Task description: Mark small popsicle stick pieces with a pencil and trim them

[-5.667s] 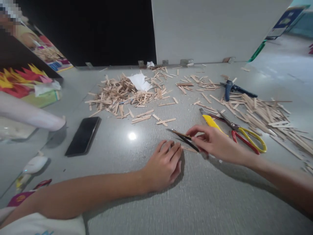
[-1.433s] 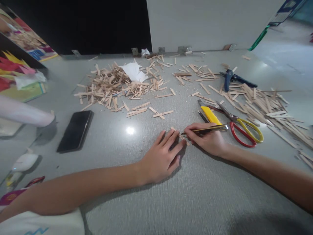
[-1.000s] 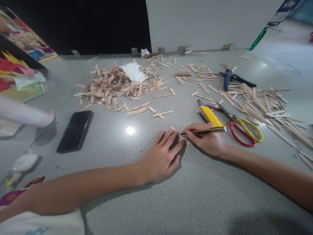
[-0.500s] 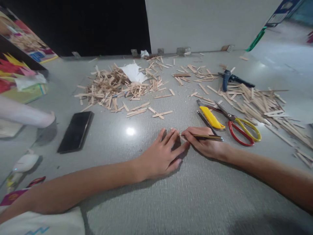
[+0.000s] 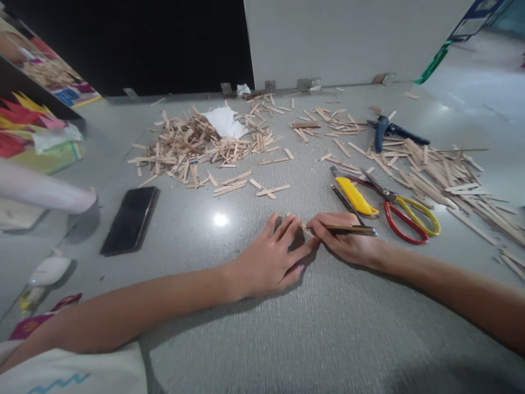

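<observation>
My left hand (image 5: 273,257) rests palm down on the grey tabletop (image 5: 254,339), fingers spread. Its fingertips touch a small piece of wooden stick (image 5: 305,229), mostly covered by the fingers. From the other side, my right hand (image 5: 342,241) is closed around a slim dark pen (image 5: 355,230), its tip against that piece. Just beyond my right hand lie a yellow box cutter (image 5: 356,196) and a second dark, thin tool (image 5: 344,198). Scissors (image 5: 404,207) with one red and one yellow handle lie to their right.
Cut wooden sticks form a heap (image 5: 184,142) at the back left, with white paper (image 5: 225,121) on it. Longer sticks (image 5: 443,175) lie at right beside a dark blue glue gun (image 5: 382,131). A phone (image 5: 130,221) is at left; a black and white panel (image 5: 328,44) stands behind.
The pen has shifted very slightly in my right hand's grip, and the whole view has moved a little. Both hands stay in nearly the same place.
</observation>
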`<action>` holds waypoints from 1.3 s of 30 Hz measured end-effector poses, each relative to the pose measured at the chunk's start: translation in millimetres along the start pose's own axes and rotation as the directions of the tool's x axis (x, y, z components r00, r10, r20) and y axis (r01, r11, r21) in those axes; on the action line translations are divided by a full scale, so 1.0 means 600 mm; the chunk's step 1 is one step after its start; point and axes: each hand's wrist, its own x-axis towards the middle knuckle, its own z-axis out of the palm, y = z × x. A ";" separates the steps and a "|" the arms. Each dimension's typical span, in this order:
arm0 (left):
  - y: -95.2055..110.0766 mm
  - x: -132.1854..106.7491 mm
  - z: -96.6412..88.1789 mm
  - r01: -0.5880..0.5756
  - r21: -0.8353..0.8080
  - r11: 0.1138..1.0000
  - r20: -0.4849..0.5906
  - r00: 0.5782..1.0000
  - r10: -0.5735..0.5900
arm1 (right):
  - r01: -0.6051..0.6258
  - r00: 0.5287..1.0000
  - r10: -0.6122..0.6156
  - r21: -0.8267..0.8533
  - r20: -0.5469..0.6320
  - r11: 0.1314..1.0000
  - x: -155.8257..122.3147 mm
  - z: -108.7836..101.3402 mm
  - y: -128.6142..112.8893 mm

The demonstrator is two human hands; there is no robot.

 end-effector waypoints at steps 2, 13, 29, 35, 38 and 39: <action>0.000 -0.001 0.000 0.000 -0.008 1.000 0.000 1.000 0.000 | -0.009 1.000 0.010 -0.018 0.004 1.000 0.000 -0.001 0.000; 0.001 -0.003 0.004 0.021 -0.032 0.999 0.000 1.000 -0.021 | -0.037 0.999 0.037 0.003 -0.020 0.999 0.006 -0.002 0.003; 0.000 -0.003 0.002 0.026 -0.058 0.998 0.012 1.000 -0.025 | -0.062 0.998 0.062 0.027 -0.007 0.998 0.006 0.004 0.009; 0.000 -0.003 0.003 0.023 -0.071 0.997 0.013 1.000 -0.022 | -0.036 0.999 0.036 0.017 0.010 0.999 0.008 0.003 0.007; -0.001 -0.004 0.005 0.022 -0.097 0.995 0.007 1.000 -0.022 | 0.006 1.000 -0.006 0.024 -0.010 1.000 0.010 0.003 0.005; -0.001 -0.004 0.005 0.020 -0.108 0.994 0.002 1.000 -0.020 | 0.016 1.000 -0.015 0.028 -0.015 0.999 0.011 0.003 0.005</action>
